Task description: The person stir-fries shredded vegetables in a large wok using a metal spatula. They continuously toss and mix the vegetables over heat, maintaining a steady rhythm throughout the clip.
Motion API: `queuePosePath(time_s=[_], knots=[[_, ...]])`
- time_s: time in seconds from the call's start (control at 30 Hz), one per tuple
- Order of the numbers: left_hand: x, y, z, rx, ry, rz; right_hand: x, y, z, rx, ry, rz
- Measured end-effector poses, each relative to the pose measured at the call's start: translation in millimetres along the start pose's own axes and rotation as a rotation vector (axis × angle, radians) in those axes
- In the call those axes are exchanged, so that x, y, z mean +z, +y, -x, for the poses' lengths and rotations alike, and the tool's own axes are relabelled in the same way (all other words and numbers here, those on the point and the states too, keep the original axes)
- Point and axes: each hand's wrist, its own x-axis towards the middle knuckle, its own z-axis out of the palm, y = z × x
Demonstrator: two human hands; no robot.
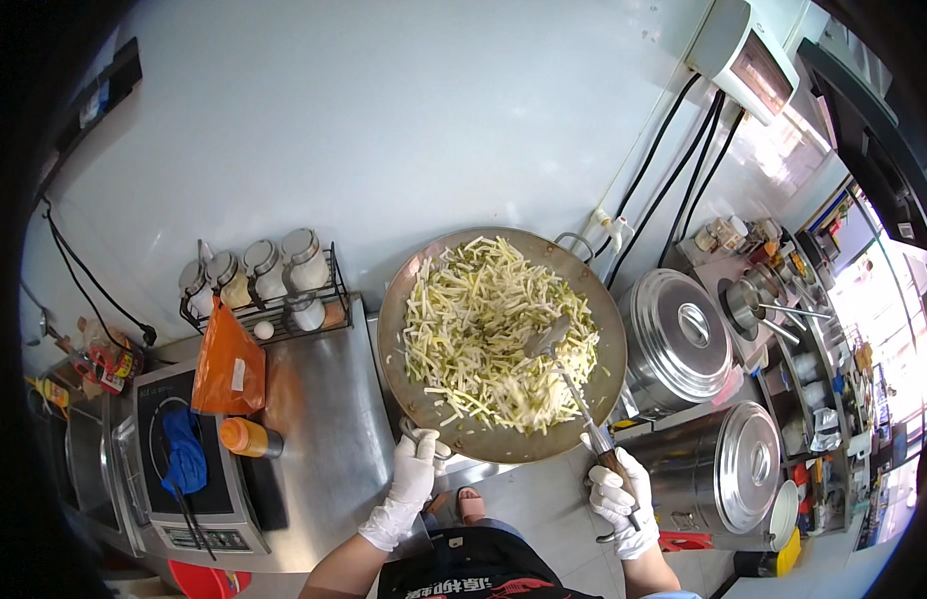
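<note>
A wide metal wok (613, 352) holds a heap of pale and green vegetable strips (486, 322). My left hand (409, 479), in a white glove, grips the wok's near-left loop handle (409, 430). In my gloved right hand (620, 498) is the wooden handle of a metal spatula (579, 397). The spatula's blade rests among the strips, right of the middle of the wok. A second loop handle (577, 238) shows at the wok's far right.
Left of the wok, a steel counter (328, 442) bears a wire rack (340, 288) of seasoning jars, an orange bag (227, 367), an orange-topped bottle (246, 437) and an induction cooker (152, 472). Large lidded steel pots (677, 337) stand on the right.
</note>
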Motion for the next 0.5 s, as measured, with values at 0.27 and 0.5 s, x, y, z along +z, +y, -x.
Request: queuePosePath(time_s=[0.27, 0.5], knots=[[-2, -2, -4, 0.007, 0.000, 0.044, 28, 8, -43, 0.144, 0.082, 0.134], [0, 1, 0, -0.021, 0.016, 0.025, 50, -8, -60, 0.249, 0.287, 0.660]])
